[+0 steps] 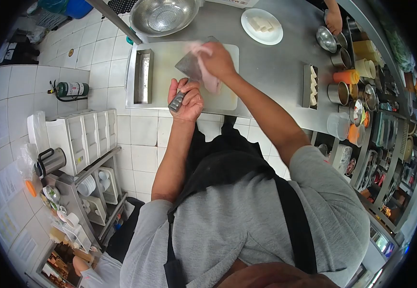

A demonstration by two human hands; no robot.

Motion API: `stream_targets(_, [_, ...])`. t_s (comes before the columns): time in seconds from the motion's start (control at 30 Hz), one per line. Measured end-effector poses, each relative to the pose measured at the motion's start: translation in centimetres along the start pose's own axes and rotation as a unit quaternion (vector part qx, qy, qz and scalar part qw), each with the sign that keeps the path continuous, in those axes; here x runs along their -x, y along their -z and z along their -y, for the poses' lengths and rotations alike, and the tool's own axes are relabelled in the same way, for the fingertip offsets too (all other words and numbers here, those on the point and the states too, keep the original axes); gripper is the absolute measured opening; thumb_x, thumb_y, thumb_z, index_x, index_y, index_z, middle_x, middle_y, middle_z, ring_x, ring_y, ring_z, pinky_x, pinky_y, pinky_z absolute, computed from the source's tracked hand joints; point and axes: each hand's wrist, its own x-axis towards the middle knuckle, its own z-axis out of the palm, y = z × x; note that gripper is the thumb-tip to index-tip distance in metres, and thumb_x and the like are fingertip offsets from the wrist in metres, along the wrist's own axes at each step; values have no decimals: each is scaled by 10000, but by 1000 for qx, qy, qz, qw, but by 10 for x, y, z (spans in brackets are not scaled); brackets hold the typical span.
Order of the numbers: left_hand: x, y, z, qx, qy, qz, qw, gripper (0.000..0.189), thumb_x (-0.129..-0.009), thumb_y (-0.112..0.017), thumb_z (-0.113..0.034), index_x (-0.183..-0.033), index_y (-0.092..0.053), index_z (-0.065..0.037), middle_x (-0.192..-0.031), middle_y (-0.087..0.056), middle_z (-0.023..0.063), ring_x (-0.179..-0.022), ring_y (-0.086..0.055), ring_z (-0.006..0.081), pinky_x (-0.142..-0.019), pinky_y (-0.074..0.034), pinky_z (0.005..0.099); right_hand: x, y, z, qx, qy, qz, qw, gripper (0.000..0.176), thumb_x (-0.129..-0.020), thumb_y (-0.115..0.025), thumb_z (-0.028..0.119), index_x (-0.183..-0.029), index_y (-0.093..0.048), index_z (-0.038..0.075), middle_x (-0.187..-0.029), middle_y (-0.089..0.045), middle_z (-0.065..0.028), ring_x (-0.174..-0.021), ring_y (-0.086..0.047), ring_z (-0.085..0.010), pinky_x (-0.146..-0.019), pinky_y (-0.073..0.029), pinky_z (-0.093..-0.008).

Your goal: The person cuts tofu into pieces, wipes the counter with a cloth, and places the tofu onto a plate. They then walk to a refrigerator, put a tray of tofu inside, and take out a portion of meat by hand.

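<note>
My left hand [185, 100] grips the handle of a cleaver [189, 69], with the blade held up over the white cutting board [170, 57]. At the blade, my right hand [216, 60] holds a pale pink piece of meat [211, 81] that hangs down toward the board. The right hand and the top of the meat are blurred by motion. Whether the meat touches the blade cannot be told.
A narrow metal tray [143, 77] lies on the board's left side. Behind it stand a steel colander [163, 17] and a white plate of white slices [261, 26]. Metal cups [338, 91] and a tray of white pieces [310, 86] stand on the right. Another person's hand [333, 21] is at the far right.
</note>
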Motion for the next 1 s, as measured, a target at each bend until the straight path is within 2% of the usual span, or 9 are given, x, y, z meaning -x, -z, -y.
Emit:
stream_targets(0.1, [-3, 1, -4, -4, 1, -14, 1000, 303, -1058, -650, -346, -908, -587, -90, -848, -545, 43, -494, -389, 78, -472, -282, 248, 2, -4, 15, 24, -57, -34, 998, 288, -952, -726, 285, -1161, -755, 89, -1171, -697, -183, -1079, -695, -400, -957, -556, -455])
stream_targets(0.17, [-3, 5, -9, -4, 15, 19, 1000, 311, -1061, -647, -370, -926, -587, -95, -863, -549, 42, -499, -388, 77, -481, -290, 253, 19, -4, 25, -22, 140, 97, 985, 312, -947, -740, 293, -1173, -753, 78, -1151, -694, -197, -1052, -697, -390, -957, -558, -439])
stream_targets(0.23, [0, 2, -9, -29, 37, 35, 998, 323, -1079, -617, -392, -943, -595, -100, -897, -557, 44, -526, -394, 85, -498, -305, 257, 10, 13, 16, -49, 98, 176, 978, 306, -959, -738, 282, -1185, -751, 76, -1146, -699, -184, -1043, -707, -343, -959, -561, -417])
stream_targets(0.3, [1, -10, -10, -55, 56, 53, 996, 339, -1096, -586, -415, -959, -603, -105, -931, -566, 47, -552, -400, 93, -515, -321, 260, -9, 44, -5, -286, -153, 200, 925, 278, -976, -724, 253, -1194, -753, 83, -1131, -705, -151, -1051, -708, -292, -954, -563, -402])
stream_targets(0.43, [25, -42, -19, -251, 100, 29, 962, 250, -1125, -550, -376, -1033, -587, -147, -930, -555, 49, -560, -385, 104, -519, -324, 255, -25, 69, -33, -296, -212, 91, 927, 356, -930, -735, 278, -1212, -755, 62, -1087, -739, -190, -964, -726, -320, -883, -583, -432])
stream_targets(0.57, [37, -61, -19, -375, 82, -51, 922, 154, -1098, -614, -277, -1014, -570, -156, -874, -560, 45, -541, -370, 101, -500, -318, 245, 5, 22, -74, 40, 89, 62, 993, 331, -908, -737, 215, -1219, -765, 105, -1117, -714, -167, -1080, -668, -342, -967, -549, -451])
stream_targets(0.73, [36, -81, -12, -741, 32, -153, 653, 279, -994, -758, -157, -830, -534, -131, -733, -506, -43, -606, -419, 60, -528, -338, 251, 55, 18, -53, 99, 164, -58, 980, 303, -879, -733, 195, -1174, -792, 161, -1165, -687, -129, -1172, -589, -364, -1035, -502, -463])
stream_targets(0.87, [33, -77, -16, -894, 44, -142, 422, 395, -927, -837, -190, -755, -491, -103, -693, -449, -59, -644, -372, 59, -556, -345, 285, 79, 53, -46, 179, 161, 207, 948, 245, -879, -694, 148, -1103, -792, 162, -1135, -678, -126, -1114, -627, -343, -997, -515, -458])
stream_targets(1.0, [31, -76, -15, -922, 63, -186, 335, 401, -905, -841, -174, -759, -476, -98, -686, -445, -57, -654, -367, 64, -570, -324, 276, 84, 130, -55, 217, 60, 435, 872, 202, -867, -648, 111, -1021, -779, 126, -1094, -672, -134, -1079, -656, -328, -960, -525, -460])
